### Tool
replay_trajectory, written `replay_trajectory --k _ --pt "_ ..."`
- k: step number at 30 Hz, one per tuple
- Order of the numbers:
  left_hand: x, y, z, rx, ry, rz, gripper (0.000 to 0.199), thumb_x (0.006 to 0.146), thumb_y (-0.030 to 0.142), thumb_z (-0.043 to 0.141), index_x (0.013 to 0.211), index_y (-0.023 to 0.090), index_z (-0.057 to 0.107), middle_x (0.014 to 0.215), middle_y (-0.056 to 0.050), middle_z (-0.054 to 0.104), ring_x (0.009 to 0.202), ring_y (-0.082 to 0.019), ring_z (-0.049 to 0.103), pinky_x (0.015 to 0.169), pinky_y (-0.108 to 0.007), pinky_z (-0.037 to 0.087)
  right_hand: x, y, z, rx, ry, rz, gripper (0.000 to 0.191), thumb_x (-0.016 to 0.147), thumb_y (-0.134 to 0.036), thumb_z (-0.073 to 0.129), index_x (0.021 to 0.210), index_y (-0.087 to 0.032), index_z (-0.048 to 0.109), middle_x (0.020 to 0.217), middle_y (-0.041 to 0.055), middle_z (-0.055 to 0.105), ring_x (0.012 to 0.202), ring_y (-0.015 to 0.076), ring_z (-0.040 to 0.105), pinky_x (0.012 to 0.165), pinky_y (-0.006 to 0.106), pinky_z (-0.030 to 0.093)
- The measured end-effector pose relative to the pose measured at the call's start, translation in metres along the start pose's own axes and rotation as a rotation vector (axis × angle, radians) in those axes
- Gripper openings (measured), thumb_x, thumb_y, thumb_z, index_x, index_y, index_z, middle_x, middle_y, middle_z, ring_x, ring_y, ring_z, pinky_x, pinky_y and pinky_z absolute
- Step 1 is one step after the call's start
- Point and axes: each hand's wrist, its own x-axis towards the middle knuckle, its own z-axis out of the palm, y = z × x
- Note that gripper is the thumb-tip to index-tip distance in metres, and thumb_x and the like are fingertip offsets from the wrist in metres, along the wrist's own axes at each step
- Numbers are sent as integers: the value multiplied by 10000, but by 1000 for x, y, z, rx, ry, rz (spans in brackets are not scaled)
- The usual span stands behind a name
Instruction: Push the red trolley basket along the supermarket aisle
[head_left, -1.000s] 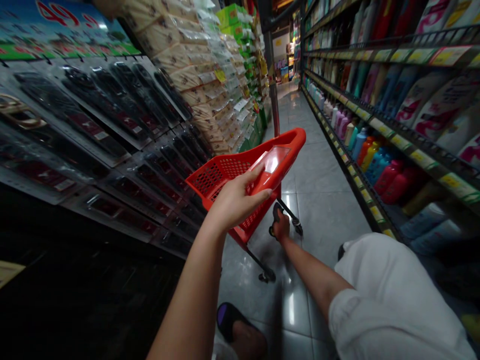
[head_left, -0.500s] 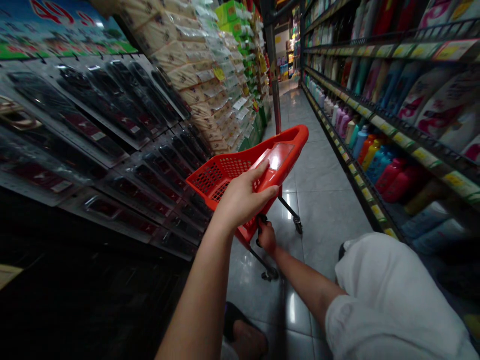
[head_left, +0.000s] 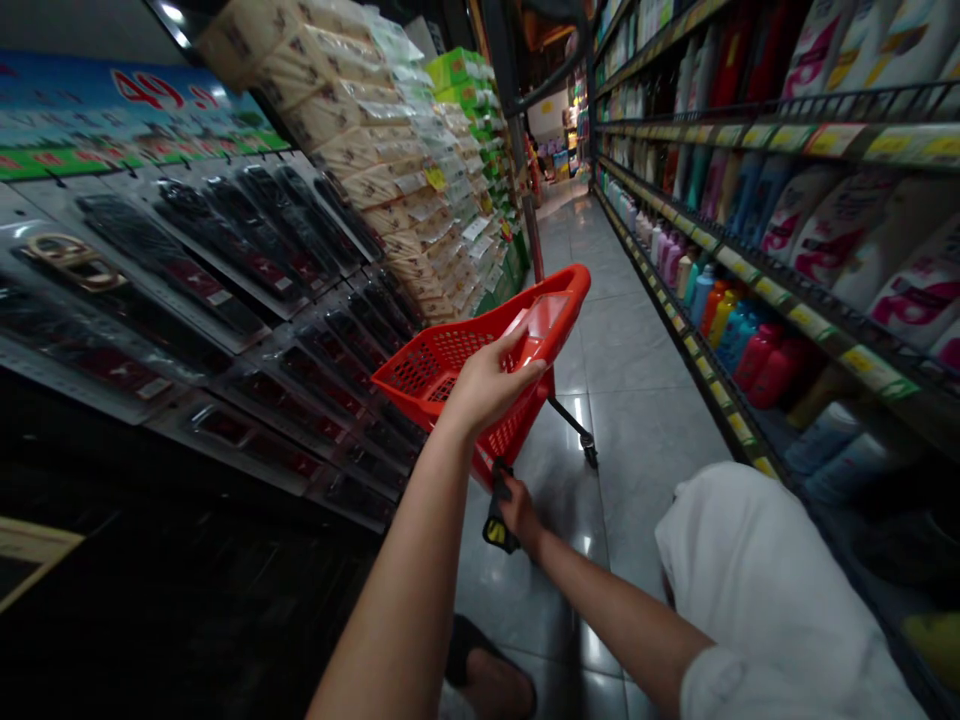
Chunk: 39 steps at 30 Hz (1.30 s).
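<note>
L hand [head_left: 484, 385] fingers clasp rear rim of red cart [head_left: 556, 338] on aisle floor [head_left: 637, 350], prob. for steering ctrl; R hand [head_left: 523, 512] fingers grip dark item [head_left: 496, 532] low nr. basket underside, purpose unclear.

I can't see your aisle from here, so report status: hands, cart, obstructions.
Left hand on red cart, at handle end. Right hand gripping black object with yellow patch, low beside cart. Stacked packs left, bottle shelves right.
</note>
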Motion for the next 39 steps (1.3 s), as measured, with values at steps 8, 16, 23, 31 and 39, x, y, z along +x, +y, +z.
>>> replay_trajectory --k 8,16,23,31,39 --pt "-24 -10 -14 -136 141 9 590 838 547 616 1257 137 675 1253 -140 698 1146 -275 649 1013 -392 485 2 -19 -6 147 -104 -44 588 664 -153 536 1233 -227 665 1016 60 709 960 252 663 895 417 551" --pt "-72 -66 -43 -12 87 124 722 838 783 415 1120 201 736 1263 -121 652 1266 -299 538 1144 -475 345 -14 -58 15 300 -16 38 707 630 -109 546 1318 -245 634 1273 66 627 1223 260 565 1111 448 409" --pt "-58 -68 -35 -86 65 131 548 833 667 557 1042 203 761 1246 -125 642 1236 -310 554 1125 -496 362 -13 -77 15 257 90 83 684 694 -130 538 1355 -295 593 1250 55 600 1243 251 541 1132 509 376" --pt "-38 -64 -13 -111 132 126 403 833 526 609 996 193 766 1222 -126 660 1224 -286 572 1108 -479 390 0 -124 7 216 149 -155 651 796 -150 540 1433 -286 512 1417 94 468 1342 250 464 1149 442 385" --pt "-29 -53 0 -171 200 97 359 808 504 646 905 181 769 1216 -133 663 1191 -286 595 1082 -472 416 1 -121 1 219 229 -50 613 809 -164 505 1414 -263 530 1329 98 543 1271 260 518 1107 475 415"
